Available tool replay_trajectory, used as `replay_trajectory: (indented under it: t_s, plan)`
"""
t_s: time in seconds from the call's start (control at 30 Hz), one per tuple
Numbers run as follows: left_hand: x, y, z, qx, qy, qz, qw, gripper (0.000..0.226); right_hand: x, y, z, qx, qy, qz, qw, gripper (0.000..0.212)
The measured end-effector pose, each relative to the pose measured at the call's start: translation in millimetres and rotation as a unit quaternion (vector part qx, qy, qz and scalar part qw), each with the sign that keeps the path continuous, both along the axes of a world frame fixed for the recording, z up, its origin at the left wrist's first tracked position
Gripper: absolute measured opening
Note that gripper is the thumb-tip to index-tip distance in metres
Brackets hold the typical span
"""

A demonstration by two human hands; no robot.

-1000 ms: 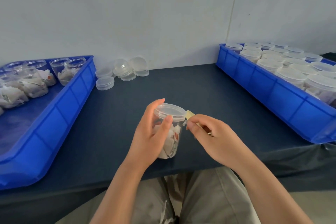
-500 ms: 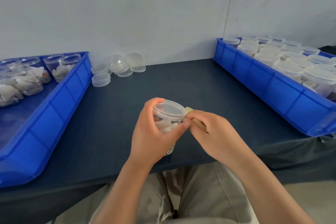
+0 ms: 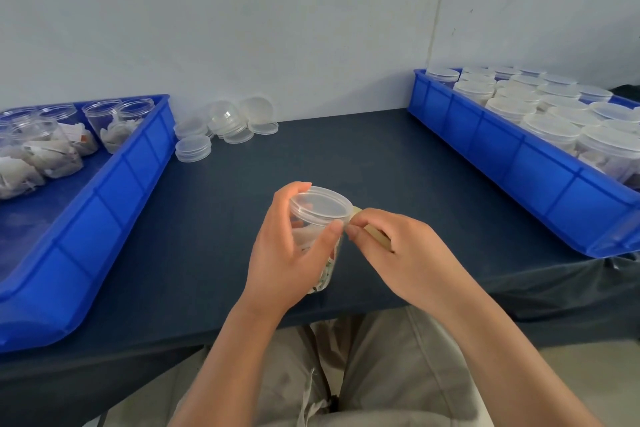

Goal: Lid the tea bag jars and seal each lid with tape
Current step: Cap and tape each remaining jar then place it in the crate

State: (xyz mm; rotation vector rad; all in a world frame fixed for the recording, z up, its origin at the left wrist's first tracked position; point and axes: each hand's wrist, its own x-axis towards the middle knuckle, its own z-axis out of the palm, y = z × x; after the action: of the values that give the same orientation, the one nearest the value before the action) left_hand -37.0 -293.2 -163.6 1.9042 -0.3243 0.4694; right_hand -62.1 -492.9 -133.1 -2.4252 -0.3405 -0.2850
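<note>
Left hand point(image 3: 280, 253) grips lidded jar point(image 3: 320, 218) above counter point(image 3: 381, 166) — right hand point(image 3: 398, 250) pinches tape strip point(image 3: 375, 234) at lid rim, fingers curled.

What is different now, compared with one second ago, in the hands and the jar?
The left hand has tipped the jar off upright, and its thumb slid up to the rim of the lid. The right hand still pinches the tape there. The loose lids stayed put.

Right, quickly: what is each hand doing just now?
Left hand: grips the lidded jar.
Right hand: pinches the tape at the jar's rim.
</note>
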Motion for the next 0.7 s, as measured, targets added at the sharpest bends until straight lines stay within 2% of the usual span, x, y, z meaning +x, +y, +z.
replay_trajectory:
  t_s: [0.2,0.47,0.63,0.7]
  plan:
    - [2.8,5.7,3.4,-0.078,0.056,-0.06,0.994,0.052,0.3,-6.4,4.5,0.003,0.003,0.016,1.0,0.034]
    - [13.1,11.4,9.6,-0.108,0.102,-0.108,0.983,0.045,6.5,-30.6,8.7,-0.032,0.06,0.045,0.997,0.043]
    - [17.8,20.9,8.6,-0.116,0.122,-0.143,0.975,0.045,10.5,-40.7,8.1,-0.027,0.056,0.031,0.998,0.04]
    - [19.3,21.7,5.1,-0.114,0.141,-0.169,0.969,0.054,12.4,-37.7,4.3,-0.024,0.06,0.029,0.997,0.041]
